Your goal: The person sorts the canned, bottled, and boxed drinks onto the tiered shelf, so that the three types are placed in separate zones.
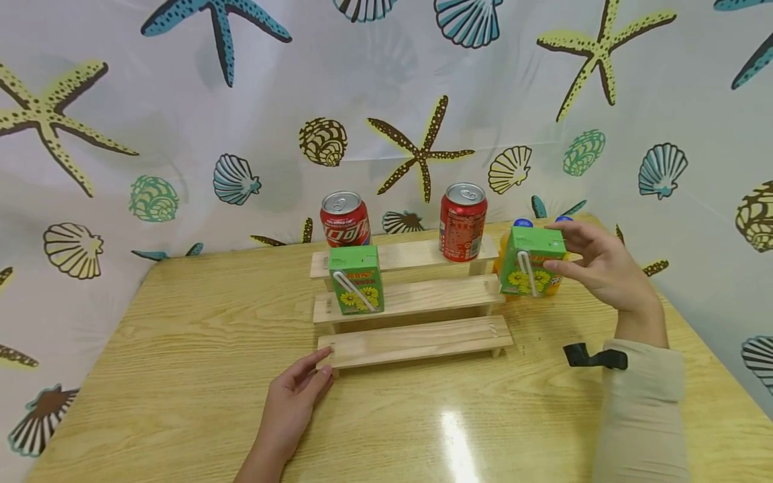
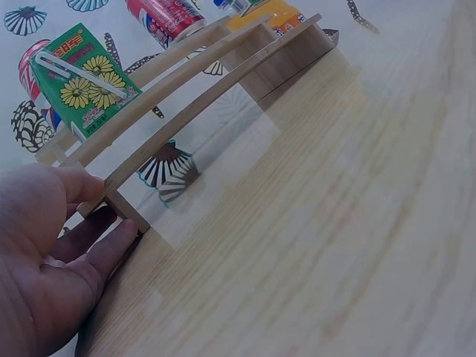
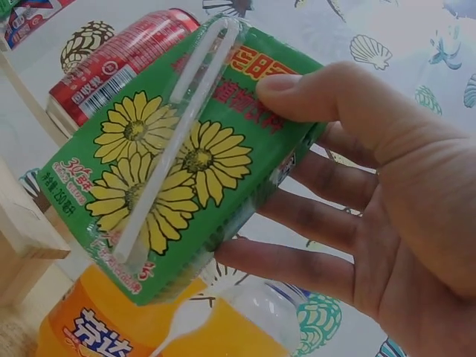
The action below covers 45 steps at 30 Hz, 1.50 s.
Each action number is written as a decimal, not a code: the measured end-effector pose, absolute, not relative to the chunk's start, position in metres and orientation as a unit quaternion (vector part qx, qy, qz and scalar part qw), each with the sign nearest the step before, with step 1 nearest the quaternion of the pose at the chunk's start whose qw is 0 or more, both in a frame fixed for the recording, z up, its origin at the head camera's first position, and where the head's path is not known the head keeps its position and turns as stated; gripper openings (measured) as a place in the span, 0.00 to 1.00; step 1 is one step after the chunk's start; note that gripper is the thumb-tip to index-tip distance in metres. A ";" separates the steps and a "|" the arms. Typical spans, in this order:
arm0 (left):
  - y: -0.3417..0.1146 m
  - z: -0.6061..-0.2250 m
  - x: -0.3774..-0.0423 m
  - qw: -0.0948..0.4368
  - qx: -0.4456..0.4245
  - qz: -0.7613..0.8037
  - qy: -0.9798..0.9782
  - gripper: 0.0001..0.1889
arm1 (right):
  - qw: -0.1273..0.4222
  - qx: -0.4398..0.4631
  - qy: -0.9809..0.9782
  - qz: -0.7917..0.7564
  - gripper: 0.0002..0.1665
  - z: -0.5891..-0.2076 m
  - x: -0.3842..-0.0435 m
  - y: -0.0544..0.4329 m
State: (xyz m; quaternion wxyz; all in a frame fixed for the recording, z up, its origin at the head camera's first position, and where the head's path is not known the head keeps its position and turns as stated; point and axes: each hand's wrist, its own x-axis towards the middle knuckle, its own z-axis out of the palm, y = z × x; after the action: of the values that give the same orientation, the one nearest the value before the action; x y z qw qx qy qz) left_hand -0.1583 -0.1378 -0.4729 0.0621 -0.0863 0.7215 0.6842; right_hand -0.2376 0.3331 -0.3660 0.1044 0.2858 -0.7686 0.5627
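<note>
Towards the right of the head view, the right hand [image 1: 610, 268] pinches a green drink carton [image 1: 514, 272] by its right side, thumb on the front face and the other fingers, loosely bent, at the side and behind. That carton, with yellow flowers and a white straw on its front, is held up just beyond the right end of the wooden rack [image 1: 417, 339], partly covering orange bottles [image 1: 554, 286] with blue caps; whether it touches them cannot be told. At lower centre-left, the left hand [image 1: 291, 402] grips the left end of the rack's lowest step, its thumb and fingers bent around the corner and only slightly apart. A second green carton [image 1: 356, 282] stands upright at the left of the middle step, in front of a red can [image 1: 344, 218] on the top step. Another red can [image 1: 463, 225] stands upright towards the top step's right end. The rack sits on a wood-grain table [image 1: 181, 376], and across the upper frame hangs a white sheet [image 1: 392, 67] printed with starfish and shells.
</note>
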 end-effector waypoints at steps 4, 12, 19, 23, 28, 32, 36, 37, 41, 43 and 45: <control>-0.138 -0.473 -0.158 0.061 -0.086 0.686 0.720 0.20 | 0.101 0.294 -0.773 0.554 0.30 -0.365 -0.240 0.327; -0.139 -0.472 -0.158 0.064 -0.089 0.684 0.721 0.20 | 0.107 0.300 -0.772 0.550 0.31 -0.366 -0.244 0.316; -0.140 -0.472 -0.158 0.065 -0.087 0.687 0.719 0.20 | 0.100 0.286 -0.773 0.558 0.31 -0.366 -0.246 0.308; -0.140 -0.472 -0.157 0.065 -0.088 0.688 0.717 0.20 | 0.094 0.282 -0.769 0.565 0.30 -0.365 -0.247 0.304; -0.139 -0.472 -0.158 0.063 -0.089 0.692 0.714 0.20 | 0.085 0.277 -0.760 0.582 0.30 -0.364 -0.247 0.300; -0.139 -0.472 -0.157 0.063 -0.091 0.691 0.714 0.20 | 0.085 0.277 -0.761 0.580 0.30 -0.363 -0.247 0.297; -0.139 -0.471 -0.157 0.063 -0.092 0.692 0.713 0.20 | 0.081 0.278 -0.768 0.572 0.32 -0.362 -0.247 0.293; -0.139 -0.471 -0.157 0.063 -0.093 0.692 0.713 0.20 | 0.079 0.279 -0.768 0.571 0.32 -0.362 -0.246 0.292; -0.139 -0.472 -0.157 0.063 -0.093 0.694 0.711 0.20 | 0.069 0.287 -0.769 0.567 0.32 -0.361 -0.247 0.286; -0.139 -0.472 -0.157 0.063 -0.092 0.695 0.711 0.20 | 0.066 0.287 -0.770 0.565 0.32 -0.361 -0.248 0.282; -0.139 -0.473 -0.157 0.063 -0.092 0.695 0.710 0.20 | 0.066 0.284 -0.773 0.563 0.32 -0.361 -0.249 0.280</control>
State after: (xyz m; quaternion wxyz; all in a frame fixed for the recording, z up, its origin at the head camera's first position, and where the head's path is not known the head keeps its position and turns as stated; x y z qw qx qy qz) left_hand -0.1570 -0.1392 -0.4725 0.0630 -0.0917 0.7104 0.6950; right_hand -0.2489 0.2801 -0.3610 0.0657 0.2838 -0.7732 0.5632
